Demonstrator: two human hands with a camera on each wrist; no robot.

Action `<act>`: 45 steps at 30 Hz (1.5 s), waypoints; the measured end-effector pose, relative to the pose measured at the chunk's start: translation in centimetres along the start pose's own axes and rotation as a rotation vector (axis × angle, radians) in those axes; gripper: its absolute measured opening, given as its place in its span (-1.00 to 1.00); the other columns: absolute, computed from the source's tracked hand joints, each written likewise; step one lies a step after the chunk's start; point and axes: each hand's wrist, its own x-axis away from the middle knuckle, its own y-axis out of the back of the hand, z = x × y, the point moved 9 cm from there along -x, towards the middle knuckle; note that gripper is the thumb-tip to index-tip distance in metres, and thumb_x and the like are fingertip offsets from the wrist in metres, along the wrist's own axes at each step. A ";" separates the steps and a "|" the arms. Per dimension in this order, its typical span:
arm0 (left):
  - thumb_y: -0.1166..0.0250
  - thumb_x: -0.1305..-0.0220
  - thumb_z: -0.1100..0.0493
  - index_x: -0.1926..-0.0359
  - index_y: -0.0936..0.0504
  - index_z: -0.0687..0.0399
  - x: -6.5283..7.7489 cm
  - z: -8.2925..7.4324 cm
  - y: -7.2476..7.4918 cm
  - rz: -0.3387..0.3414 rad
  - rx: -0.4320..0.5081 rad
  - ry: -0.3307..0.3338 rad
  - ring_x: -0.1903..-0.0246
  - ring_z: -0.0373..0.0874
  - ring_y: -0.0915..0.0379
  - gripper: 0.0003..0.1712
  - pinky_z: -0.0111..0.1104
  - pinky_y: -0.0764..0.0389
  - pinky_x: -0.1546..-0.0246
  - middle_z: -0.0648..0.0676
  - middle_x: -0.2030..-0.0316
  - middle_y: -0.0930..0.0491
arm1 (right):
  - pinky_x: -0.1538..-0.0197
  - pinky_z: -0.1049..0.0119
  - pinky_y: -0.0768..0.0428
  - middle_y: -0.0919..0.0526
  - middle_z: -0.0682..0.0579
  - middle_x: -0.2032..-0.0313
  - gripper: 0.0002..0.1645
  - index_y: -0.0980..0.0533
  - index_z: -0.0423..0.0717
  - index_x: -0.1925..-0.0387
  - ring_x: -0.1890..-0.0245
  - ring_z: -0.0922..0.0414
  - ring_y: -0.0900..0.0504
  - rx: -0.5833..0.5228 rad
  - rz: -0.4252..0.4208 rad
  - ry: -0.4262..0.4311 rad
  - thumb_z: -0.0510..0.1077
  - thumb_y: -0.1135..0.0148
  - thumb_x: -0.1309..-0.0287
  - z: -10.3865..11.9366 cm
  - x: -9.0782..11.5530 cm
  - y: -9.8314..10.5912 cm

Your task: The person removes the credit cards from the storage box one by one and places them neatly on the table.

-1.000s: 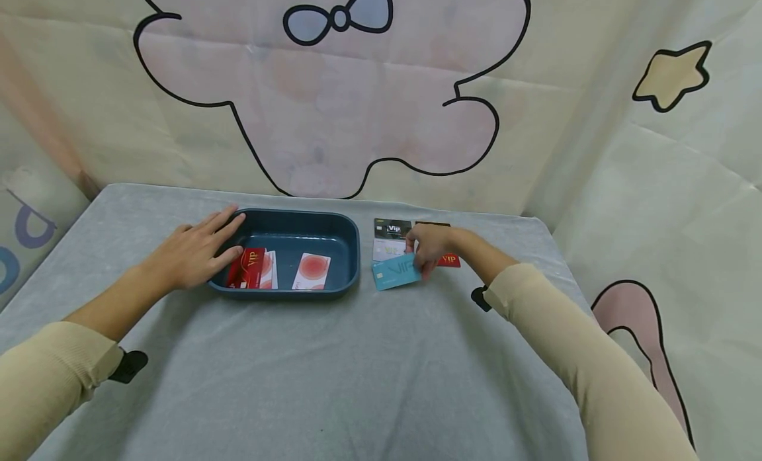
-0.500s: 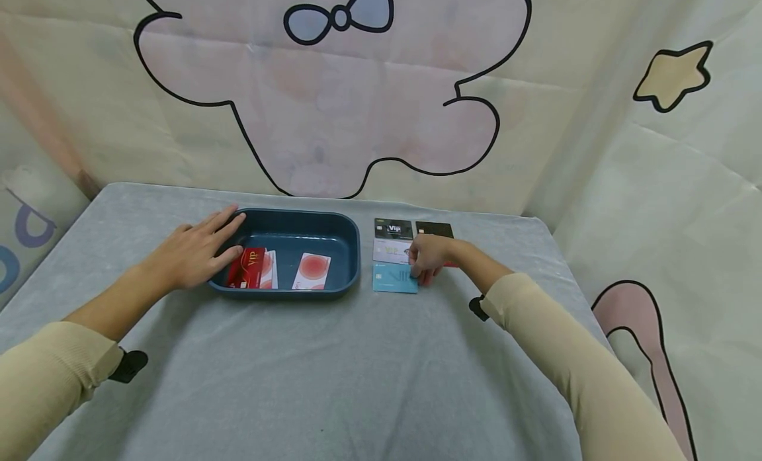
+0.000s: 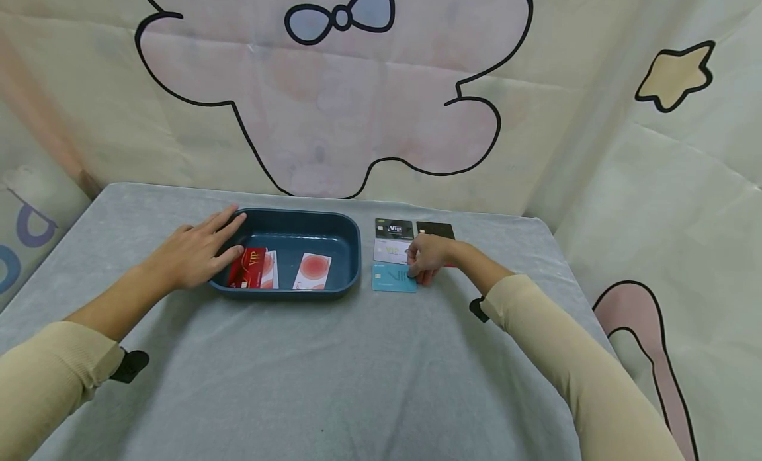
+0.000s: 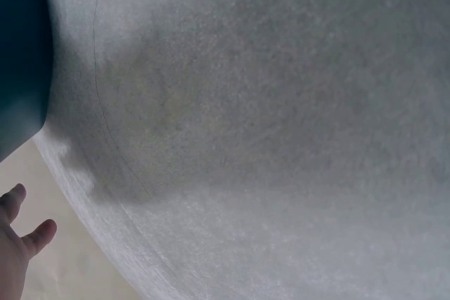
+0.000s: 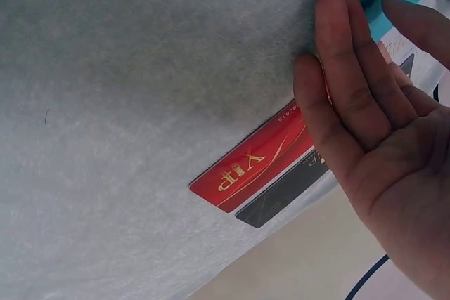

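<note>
My right hand (image 3: 427,257) is at the right edge of a teal VIP card (image 3: 393,278), which lies flat on the cloth. In the right wrist view, the thumb rests over this card, with the other fingers along its edge. Just behind it lie a silver card (image 3: 389,250) and a black Vip card (image 3: 395,229). A red VIP card (image 5: 256,156) and another black card (image 5: 281,191) lie partly under my right hand. My left hand (image 3: 193,252) rests, fingers spread, over the left rim of a dark blue tray (image 3: 351,276).
Inside the tray lie a red VIP card (image 3: 247,268), white-and-pink cards (image 3: 270,270) beside it, and a white card with a red circle (image 3: 312,270). A grey cloth (image 3: 333,381) covers the table, and a printed curtain (image 3: 417,117) hangs behind it.
The teal card was tilted under my right hand; it has turned square and lies in line below the silver card. My right hand moved slightly with it. The left hand stays put.
</note>
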 end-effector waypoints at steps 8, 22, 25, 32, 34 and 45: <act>-0.06 -0.44 -0.13 -0.54 -0.04 0.21 0.0 -0.1 0.0 -0.002 0.003 -0.003 -0.45 0.35 0.04 -0.16 0.41 -0.19 -0.19 0.33 -0.53 0.10 | 0.14 0.20 -0.68 -0.74 -0.11 0.37 -0.78 -0.57 -0.26 0.16 0.35 0.02 -0.76 0.046 -0.005 -0.010 -0.14 -0.19 -0.36 0.0 0.3 0.5; -0.01 -0.46 -0.16 -0.55 -0.02 0.20 0.0 0.0 0.1 0.006 -0.016 -0.005 -0.44 0.37 0.04 -0.16 0.40 -0.20 -0.20 0.34 -0.53 0.11 | -0.05 0.13 -0.63 -0.64 -0.17 0.09 -0.76 -0.52 -0.21 0.04 0.15 -0.07 -0.65 -0.009 -0.245 0.241 -0.15 -0.20 -0.38 5.9 1.1 5.1; -0.04 -0.45 -0.15 -0.54 -0.04 0.20 0.0 0.0 0.1 -0.002 -0.009 -0.005 -0.44 0.36 0.04 -0.16 0.40 -0.19 -0.20 0.33 -0.53 0.10 | 0.02 0.22 -0.60 -0.67 -0.16 0.13 -0.75 -0.54 -0.20 0.03 0.20 -0.04 -0.64 -0.004 -0.309 0.298 -0.13 -0.20 -0.37 7.7 1.1 5.8; -0.05 -0.45 -0.13 -0.54 -0.04 0.21 0.1 -0.1 0.1 -0.003 -0.004 -0.007 -0.44 0.36 0.04 -0.16 0.41 -0.19 -0.19 0.33 -0.53 0.10 | 0.03 0.24 -0.65 -0.73 -0.09 0.16 -0.67 -0.56 -0.27 0.00 0.15 0.01 -0.69 -0.018 -0.358 0.419 -0.13 -0.27 -0.31 11.6 0.8 5.3; -0.06 -0.45 -0.13 -0.54 -0.04 0.20 0.1 -0.1 0.1 -0.005 -0.005 -0.009 -0.44 0.35 0.03 -0.16 0.41 -0.19 -0.19 0.33 -0.53 0.09 | 0.04 0.24 -0.66 -0.73 -0.10 0.16 -0.66 -0.56 -0.29 -0.01 0.12 0.02 -0.69 -0.025 -0.355 0.441 -0.15 -0.28 -0.29 12.2 0.6 4.9; -0.02 -0.46 -0.17 -0.55 -0.03 0.20 0.0 0.1 0.0 0.006 -0.015 -0.017 -0.44 0.36 0.03 -0.15 0.40 -0.21 -0.19 0.33 -0.53 0.10 | 0.03 0.25 -0.65 -0.70 -0.08 0.11 -0.68 -0.58 -0.24 0.02 0.10 0.06 -0.66 -0.023 -0.380 0.451 -0.14 -0.30 -0.28 13.6 0.2 4.8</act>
